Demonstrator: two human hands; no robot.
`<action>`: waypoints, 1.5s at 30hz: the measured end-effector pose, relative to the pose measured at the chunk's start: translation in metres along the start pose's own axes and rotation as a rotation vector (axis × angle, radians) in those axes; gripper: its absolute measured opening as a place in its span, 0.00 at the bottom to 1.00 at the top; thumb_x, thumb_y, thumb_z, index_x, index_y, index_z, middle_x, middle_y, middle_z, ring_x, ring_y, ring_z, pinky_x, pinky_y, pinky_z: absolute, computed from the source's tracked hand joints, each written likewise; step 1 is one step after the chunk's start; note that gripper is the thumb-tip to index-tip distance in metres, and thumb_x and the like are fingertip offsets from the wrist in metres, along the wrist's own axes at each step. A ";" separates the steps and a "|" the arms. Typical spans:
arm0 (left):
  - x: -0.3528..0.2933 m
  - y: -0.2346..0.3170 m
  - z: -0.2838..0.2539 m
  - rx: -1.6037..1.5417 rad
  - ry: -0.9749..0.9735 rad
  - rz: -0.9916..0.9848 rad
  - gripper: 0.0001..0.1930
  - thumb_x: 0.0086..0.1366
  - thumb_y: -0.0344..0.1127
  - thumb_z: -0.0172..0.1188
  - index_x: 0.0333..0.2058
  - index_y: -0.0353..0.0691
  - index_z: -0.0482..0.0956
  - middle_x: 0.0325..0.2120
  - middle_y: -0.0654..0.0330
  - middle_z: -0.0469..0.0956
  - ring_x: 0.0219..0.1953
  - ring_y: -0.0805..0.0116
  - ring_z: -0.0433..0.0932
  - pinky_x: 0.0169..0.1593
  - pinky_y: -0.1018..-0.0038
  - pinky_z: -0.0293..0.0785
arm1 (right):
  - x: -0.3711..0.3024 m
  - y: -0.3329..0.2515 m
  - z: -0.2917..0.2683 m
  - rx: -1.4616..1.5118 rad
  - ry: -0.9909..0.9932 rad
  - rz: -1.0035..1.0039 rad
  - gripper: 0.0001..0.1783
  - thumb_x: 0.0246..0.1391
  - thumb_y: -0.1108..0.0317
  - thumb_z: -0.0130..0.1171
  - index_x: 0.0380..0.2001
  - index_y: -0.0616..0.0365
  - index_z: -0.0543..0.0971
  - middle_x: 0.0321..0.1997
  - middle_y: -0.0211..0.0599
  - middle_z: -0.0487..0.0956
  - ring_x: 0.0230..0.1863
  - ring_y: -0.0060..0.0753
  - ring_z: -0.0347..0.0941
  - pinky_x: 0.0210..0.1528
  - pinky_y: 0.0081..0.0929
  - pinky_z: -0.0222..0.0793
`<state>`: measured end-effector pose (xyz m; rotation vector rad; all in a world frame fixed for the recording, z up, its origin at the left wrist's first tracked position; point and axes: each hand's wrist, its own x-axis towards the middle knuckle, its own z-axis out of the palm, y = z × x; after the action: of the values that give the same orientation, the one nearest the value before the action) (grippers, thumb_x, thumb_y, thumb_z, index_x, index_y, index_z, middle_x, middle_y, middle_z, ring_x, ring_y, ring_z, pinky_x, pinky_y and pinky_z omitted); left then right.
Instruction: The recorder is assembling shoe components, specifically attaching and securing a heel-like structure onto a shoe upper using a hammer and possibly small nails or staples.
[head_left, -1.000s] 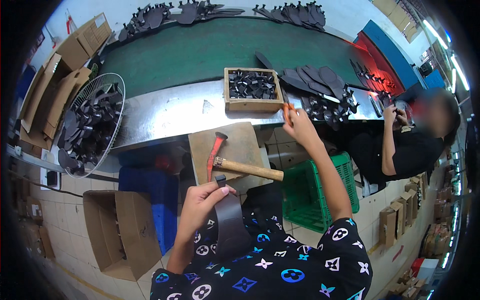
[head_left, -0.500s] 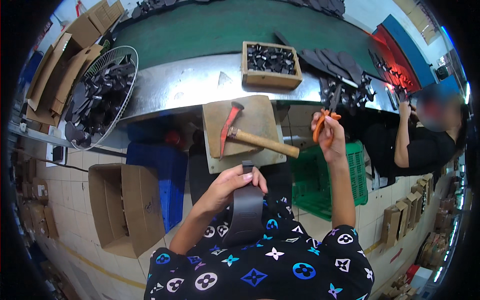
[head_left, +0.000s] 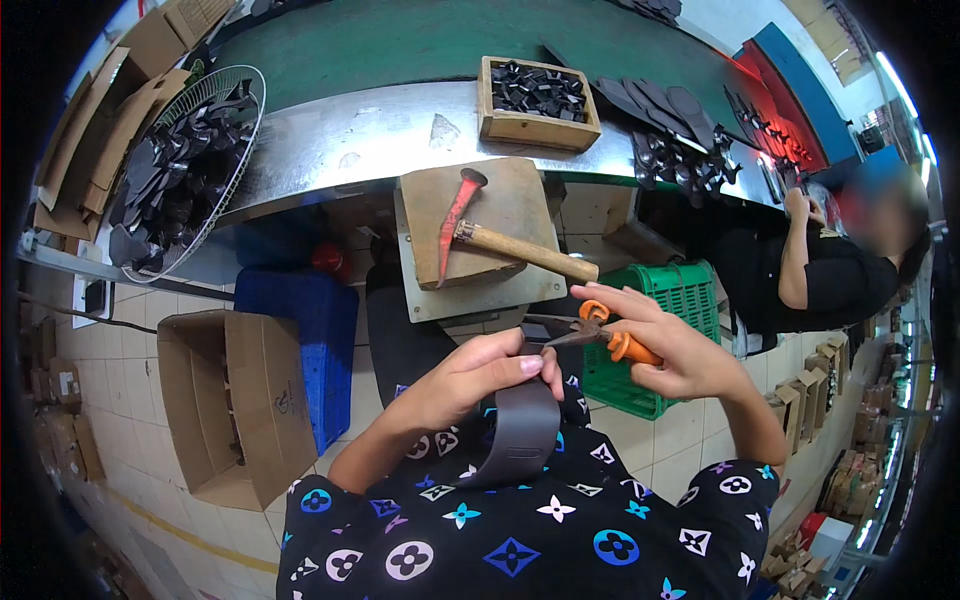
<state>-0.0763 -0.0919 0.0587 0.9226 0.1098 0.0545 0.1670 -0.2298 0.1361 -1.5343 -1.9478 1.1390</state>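
My left hand [head_left: 465, 385] grips a curved dark strap [head_left: 522, 432] near its upper end, thumb on top. The strap's wide part hangs down in front of my patterned shirt. In my right hand [head_left: 690, 350] are pliers with orange handles [head_left: 632, 348]. Their metal jaws meet or nearly meet the strap's upper end beside my left fingers; whether they grip it I cannot tell. Beyond my hands a hammer [head_left: 525, 252] with a red head and wooden handle lies across a worn block [head_left: 420, 190].
On the metal-edged bench stand a wooden box [head_left: 540, 138] of small dark parts and piles of dark straps [head_left: 655, 108]. A wire basket [head_left: 255, 120] is at left. Below are a cardboard box [head_left: 275, 400], blue bin [head_left: 335, 330] and green crate [head_left: 690, 295]. A person [head_left: 850, 250] works at right.
My right hand has brought the pliers down and left to the strap's upper end. My left hand has shifted slightly right with the strap. The view has tilted a little.
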 end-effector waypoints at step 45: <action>0.019 0.006 -0.015 0.073 0.032 -0.046 0.15 0.75 0.42 0.46 0.42 0.36 0.73 0.39 0.60 0.76 0.44 0.74 0.71 0.53 0.75 0.66 | 0.018 0.010 -0.038 0.062 -0.079 0.119 0.13 0.45 0.72 0.55 0.35 0.67 0.79 0.45 0.49 0.77 0.45 0.45 0.77 0.49 0.34 0.73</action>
<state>-0.0593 -0.0747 0.0526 0.9923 0.1631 0.0228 0.1949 -0.1992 0.1474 -1.6138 -1.8735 1.3153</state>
